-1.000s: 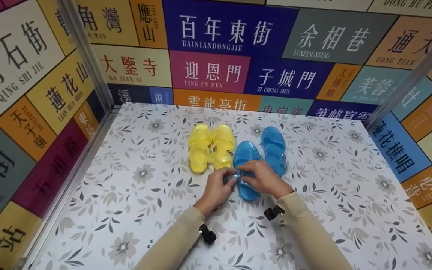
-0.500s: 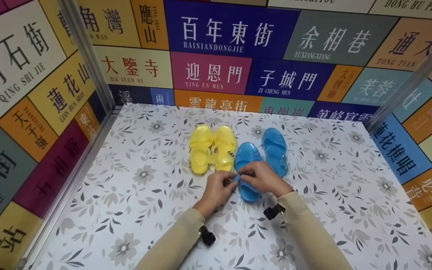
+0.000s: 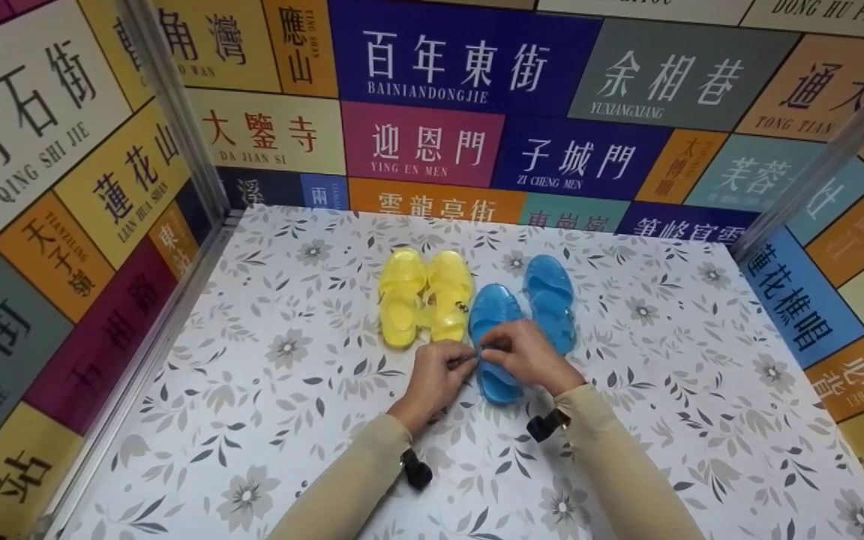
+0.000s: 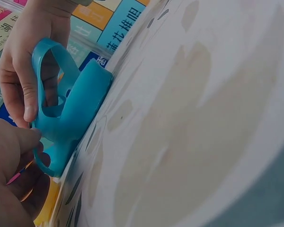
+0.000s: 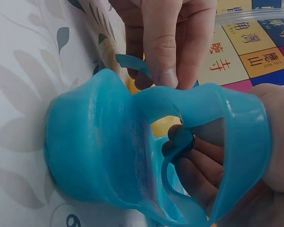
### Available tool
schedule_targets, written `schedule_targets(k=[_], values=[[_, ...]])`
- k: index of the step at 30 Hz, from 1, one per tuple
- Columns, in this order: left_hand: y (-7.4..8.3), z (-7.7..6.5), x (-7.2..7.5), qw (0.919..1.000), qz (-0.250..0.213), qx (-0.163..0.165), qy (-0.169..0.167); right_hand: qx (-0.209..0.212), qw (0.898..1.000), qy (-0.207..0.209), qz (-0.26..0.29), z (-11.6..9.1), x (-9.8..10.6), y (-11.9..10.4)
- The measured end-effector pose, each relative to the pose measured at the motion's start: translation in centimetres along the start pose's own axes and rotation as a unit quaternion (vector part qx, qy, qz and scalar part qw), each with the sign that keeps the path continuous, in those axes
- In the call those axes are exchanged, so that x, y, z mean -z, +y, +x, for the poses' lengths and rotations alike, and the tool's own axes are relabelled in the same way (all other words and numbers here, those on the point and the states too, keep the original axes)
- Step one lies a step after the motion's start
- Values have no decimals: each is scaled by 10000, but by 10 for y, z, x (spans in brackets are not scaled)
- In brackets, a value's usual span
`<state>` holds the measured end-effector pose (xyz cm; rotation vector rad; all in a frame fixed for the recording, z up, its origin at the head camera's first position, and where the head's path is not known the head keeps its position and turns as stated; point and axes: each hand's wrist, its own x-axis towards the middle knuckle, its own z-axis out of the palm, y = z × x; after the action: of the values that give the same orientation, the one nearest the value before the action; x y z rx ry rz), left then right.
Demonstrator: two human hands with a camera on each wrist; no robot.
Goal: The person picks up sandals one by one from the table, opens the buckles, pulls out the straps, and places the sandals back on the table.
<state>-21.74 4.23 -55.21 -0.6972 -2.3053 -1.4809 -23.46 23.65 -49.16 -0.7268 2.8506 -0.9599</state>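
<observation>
Barely a fingertip's shift has come since half a second ago: both hands remain at the strap point(image 5: 128, 62) of the nearer blue sandal point(image 3: 493, 306). That sandal rests on the flowered tabletop point(image 3: 289, 420), its middle covered by my right hand point(image 3: 526, 358). With my left hand point(image 3: 434, 381) I pinch the strap between thumb and fingers; my right fingers grip it close by. Just beyond my left hand are the yellow sandals point(image 3: 402, 300), one heel partly hidden. Beyond my right stands the other blue sandal point(image 3: 550, 292).
</observation>
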Motion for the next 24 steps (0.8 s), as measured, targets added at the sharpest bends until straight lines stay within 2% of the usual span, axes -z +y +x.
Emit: schedule_targets(k=[4,11,15,19,24], values=[[1,0,-2,10000,-4,-38,-62,99,9999,44,35,-2,-1,2],[3,4,-1,9996,50,-240,115,188,9998,80,61,-3,0,5],[3,4,0,9994,165,-284,-75,269,9995,42,176,-3,0,4],[3,4,-1,9994,200,-253,-160,173,9997,15,180,-2,1,4],[1,3,-2,9989,213,-416,-30,148,9997,-62,179,-3,0,6]])
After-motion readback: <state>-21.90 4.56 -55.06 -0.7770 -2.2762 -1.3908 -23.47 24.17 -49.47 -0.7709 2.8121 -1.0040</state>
